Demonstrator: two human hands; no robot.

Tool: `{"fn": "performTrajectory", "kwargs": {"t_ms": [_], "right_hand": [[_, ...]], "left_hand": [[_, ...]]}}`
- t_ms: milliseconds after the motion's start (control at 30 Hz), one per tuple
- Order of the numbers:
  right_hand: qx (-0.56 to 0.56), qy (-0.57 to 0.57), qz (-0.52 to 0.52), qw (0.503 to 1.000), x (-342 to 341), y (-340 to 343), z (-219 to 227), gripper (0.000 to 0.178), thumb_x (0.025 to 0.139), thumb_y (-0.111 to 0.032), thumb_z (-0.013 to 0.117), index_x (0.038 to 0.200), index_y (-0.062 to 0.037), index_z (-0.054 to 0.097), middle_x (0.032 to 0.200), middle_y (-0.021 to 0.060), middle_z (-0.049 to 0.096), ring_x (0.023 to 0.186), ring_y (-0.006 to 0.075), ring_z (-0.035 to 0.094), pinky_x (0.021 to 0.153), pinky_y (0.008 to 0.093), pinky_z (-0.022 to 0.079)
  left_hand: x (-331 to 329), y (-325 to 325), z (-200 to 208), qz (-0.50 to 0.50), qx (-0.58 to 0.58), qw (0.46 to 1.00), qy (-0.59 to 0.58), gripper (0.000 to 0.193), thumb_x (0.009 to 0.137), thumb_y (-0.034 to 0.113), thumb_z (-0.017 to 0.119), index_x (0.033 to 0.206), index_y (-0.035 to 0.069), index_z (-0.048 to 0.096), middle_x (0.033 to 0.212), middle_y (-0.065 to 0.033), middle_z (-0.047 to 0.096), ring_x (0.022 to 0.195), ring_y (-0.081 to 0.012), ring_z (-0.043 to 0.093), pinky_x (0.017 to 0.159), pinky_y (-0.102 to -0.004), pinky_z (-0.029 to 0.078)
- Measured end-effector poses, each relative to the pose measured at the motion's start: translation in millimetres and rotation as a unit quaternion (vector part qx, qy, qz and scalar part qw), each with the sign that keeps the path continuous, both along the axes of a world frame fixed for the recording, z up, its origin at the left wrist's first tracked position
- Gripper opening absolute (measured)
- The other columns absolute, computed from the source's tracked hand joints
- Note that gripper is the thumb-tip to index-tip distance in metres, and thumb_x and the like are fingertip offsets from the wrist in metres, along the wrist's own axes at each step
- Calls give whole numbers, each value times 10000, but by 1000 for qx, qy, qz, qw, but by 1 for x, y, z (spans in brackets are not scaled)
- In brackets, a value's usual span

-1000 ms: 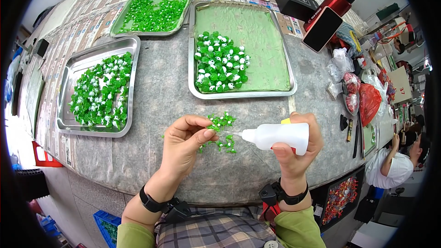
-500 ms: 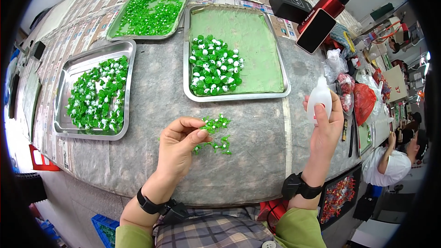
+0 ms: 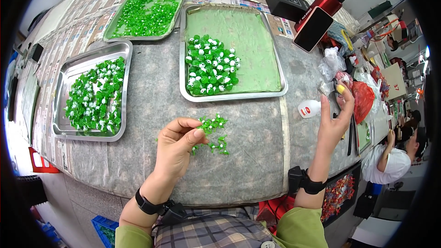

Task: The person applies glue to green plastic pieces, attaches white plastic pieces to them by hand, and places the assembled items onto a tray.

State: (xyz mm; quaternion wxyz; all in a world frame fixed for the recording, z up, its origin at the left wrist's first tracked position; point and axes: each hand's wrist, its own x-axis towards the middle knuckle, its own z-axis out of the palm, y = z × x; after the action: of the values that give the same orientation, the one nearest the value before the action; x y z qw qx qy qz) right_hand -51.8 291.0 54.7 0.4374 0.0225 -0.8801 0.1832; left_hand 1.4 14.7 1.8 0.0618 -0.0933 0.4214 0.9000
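Note:
My left hand (image 3: 177, 142) is closed in a pinch above the near middle of the table. A small green plastic piece shows at its fingertips, mostly hidden by them. Just beyond and below the fingers lie several small green pieces with white dots (image 3: 221, 145). My right hand (image 3: 335, 121) is raised with thumb and fingers apart, holding nothing; one fingertip has a yellow covering. Left of it, a small white squeeze bottle (image 3: 308, 109) with a red label lies on the grey table cover.
A lined metal tray (image 3: 257, 95) holds green-and-white eyeball pieces. Another metal tray (image 3: 124, 124) at left holds similar ones, and a third (image 3: 108, 39) small green bits. A phone (image 3: 313, 28), red flask (image 3: 327, 2), black box (image 3: 287, 4) and red bag (image 3: 363, 101) stand right.
My right hand has let go of the white bottle, which now lies on the table, and has moved right with its fingers spread. My left hand keeps its pinch nearly in place.

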Motion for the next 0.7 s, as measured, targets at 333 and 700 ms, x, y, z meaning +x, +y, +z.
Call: {"fn": "performTrajectory", "kwargs": {"t_ms": [333,700], "right_hand": [[26,-293,312,903,-72,-92,-49,190,644,-39,580,785,-29,452,757,97,522,727,264,518,628,341,410],[-359,-436,474,675,-10,-92,-19,194,770,-51,519,956,-8,483,829,7,521,721,88,501,640,229,417]], "left_hand": [[-2,-1,-1,3,0,1000,-5,119,735,33,576,844,4,537,731,-48,562,649,-108,545,620,-245,474],[2,-2,-1,-31,17,999,0,127,729,48,586,842,9,542,742,-56,568,656,-126,552,617,-258,476]]}}
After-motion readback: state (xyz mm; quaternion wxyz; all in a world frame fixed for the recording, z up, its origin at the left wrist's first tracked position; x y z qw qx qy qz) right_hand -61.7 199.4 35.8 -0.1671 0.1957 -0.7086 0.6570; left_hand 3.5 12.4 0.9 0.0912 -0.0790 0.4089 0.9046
